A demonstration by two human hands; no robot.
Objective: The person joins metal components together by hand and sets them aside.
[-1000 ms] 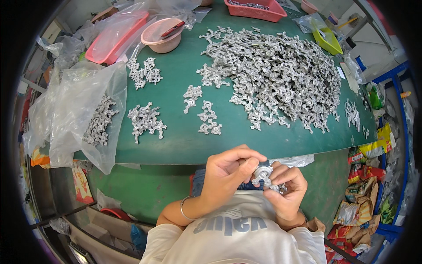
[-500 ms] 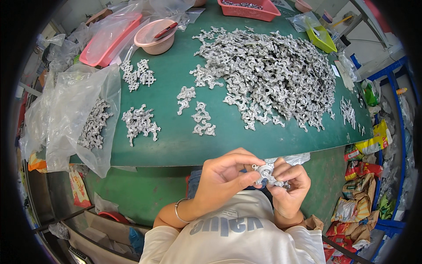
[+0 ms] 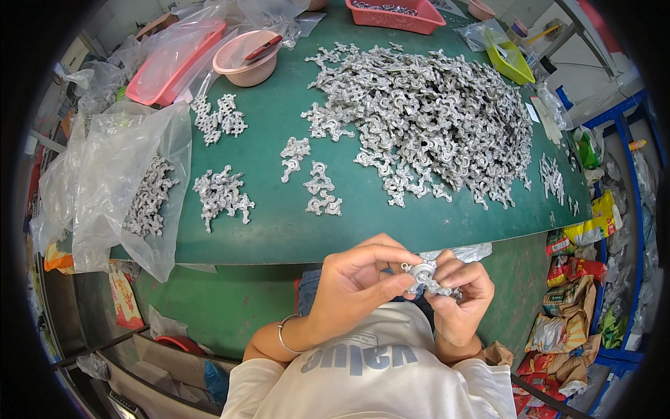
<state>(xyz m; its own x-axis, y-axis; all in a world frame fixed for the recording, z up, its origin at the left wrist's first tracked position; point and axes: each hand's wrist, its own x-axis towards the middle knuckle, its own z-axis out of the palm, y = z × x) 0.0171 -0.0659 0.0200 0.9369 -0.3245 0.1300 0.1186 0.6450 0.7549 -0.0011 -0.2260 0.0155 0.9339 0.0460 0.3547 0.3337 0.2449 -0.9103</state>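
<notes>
Between my two hands, just off the table's near edge, is a small silver-grey metal casting (image 3: pixel 423 273) with a round middle and knobbed arms. My left hand (image 3: pixel 363 274) pinches its left side between thumb and forefinger. At its other end, the fingers of my right hand (image 3: pixel 460 292) are closed on it and hide part of it. A large heap of similar castings (image 3: pixel 440 119) covers the right half of the green table (image 3: pixel 272 230). Small groups of them (image 3: pixel 322 188) lie nearer, and another cluster (image 3: pixel 223 195) is farther left.
At the left, a clear plastic bag (image 3: pixel 105 167) holds more castings. Behind it stand a red tray (image 3: pixel 150 91) and a pink bowl (image 3: pixel 241 73) with a red pen-like tool on top. A pink bin (image 3: pixel 398 19) and a yellow-green tray (image 3: pixel 513 66) stand at the back. Thin metal strips (image 3: pixel 551 178) lie right.
The casting has tilted slightly between my fingers. Both hands keep nearly the same place and grip, and the things on the table have not moved.
</notes>
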